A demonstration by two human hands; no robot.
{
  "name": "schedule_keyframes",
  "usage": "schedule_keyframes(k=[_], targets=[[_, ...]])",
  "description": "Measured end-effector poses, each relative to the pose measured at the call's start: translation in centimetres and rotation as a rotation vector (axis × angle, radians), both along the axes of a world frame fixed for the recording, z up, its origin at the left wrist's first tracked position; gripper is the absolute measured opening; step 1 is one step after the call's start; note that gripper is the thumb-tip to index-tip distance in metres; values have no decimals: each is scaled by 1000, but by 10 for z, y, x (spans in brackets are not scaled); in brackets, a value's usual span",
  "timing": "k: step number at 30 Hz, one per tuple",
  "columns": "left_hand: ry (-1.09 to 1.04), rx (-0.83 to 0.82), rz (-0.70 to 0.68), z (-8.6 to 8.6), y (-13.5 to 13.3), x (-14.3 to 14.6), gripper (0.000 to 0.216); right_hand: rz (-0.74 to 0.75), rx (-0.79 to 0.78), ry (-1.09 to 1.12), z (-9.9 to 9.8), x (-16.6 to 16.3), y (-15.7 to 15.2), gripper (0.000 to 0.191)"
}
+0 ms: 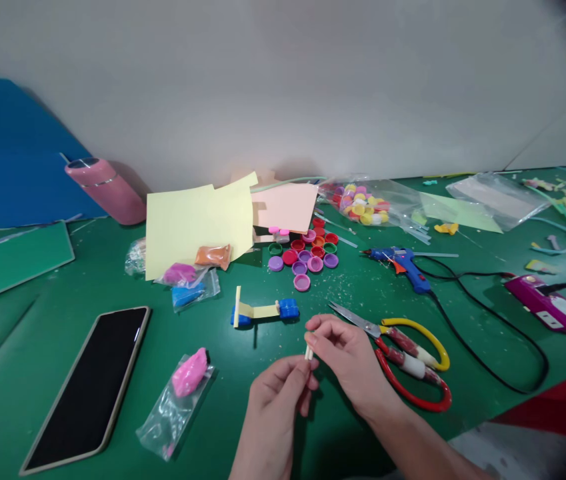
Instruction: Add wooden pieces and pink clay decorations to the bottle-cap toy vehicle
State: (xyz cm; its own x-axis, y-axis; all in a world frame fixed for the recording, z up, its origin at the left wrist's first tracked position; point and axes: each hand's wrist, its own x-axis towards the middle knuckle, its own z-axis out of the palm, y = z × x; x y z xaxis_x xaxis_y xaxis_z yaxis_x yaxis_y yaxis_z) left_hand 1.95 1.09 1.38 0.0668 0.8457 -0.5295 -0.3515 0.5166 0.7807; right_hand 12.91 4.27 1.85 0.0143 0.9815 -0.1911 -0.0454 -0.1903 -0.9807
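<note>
My left hand (283, 393) and my right hand (341, 357) meet low in the middle of the view. Between their fingertips are short cream-coloured strips (309, 353), pinched from below by the left and at the upper end by the right. Fingers cover part of the strips, so their full length is hidden. Just beyond lies a small model (265, 311) with blue clay blocks at its ends and a pale yellow strip joining them. Scissors (363, 320) with yellow and red handles rest to the right of my right hand.
Round coloured caps (301, 283) lie behind the model, near a bag of more caps (363, 203). A blue glue gun (403, 263) is corded to a purple power strip (547, 303). Leftward are a phone (87, 387), bagged pink clay (190, 373), yellow paper (187, 220) and a pink flask (107, 190).
</note>
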Motion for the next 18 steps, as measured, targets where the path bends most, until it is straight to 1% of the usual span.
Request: schedule_keyframes(k=[7, 11, 14, 16, 18], targets=[[21, -6, -7, -4, 0, -1, 19, 1, 9, -27, 0, 0, -1, 24], [48, 9, -7, -3, 0, -2, 17, 10, 21, -58, -3, -1, -2, 23], [90, 17, -3, -3, -1, -4, 16, 34, 76, -165, -7, 3, -1, 21], [128, 21, -1, -3, -2, -8, 16, 18, 121, -240, -8, 9, 0, 19], [161, 18, 11, -4, -3, -13, 16, 29, 198, -417, -8, 14, 2, 16]])
